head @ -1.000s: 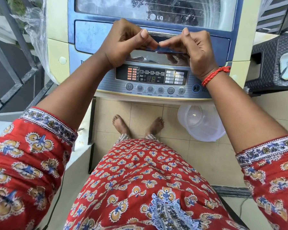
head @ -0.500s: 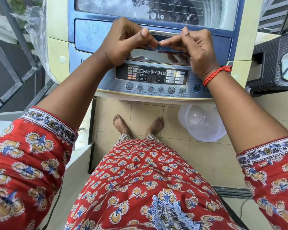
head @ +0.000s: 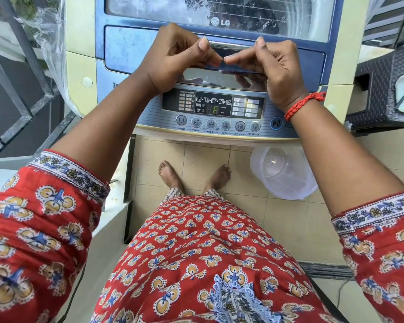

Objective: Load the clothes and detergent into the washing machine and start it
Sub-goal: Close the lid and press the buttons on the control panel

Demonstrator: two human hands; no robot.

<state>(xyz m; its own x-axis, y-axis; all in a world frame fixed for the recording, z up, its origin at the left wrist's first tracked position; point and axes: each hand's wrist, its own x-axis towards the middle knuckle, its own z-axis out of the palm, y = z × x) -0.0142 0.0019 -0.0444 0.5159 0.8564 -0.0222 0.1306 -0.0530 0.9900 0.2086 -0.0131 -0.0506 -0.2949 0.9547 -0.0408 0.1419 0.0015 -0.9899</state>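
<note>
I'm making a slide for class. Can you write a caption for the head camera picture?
Both hands grip the lid handle of the washer, above its lit panel.

The top-loading washing machine (head: 79,31) is cream with a blue lid frame (head: 117,50) and a black display panel (head: 214,104). The cotton dress (head: 196,252) is red, printed with blue-and-yellow floral motifs. A red thread bracelet (head: 303,105) circles one wrist.

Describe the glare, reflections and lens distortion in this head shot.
Head view: daylight glares off the glass lid, hiding the drum; the chrome strip under both hands mirrors fingers; wide-angle bending curves the control panel and railing; focus stays sharp, display digits readable.
</note>
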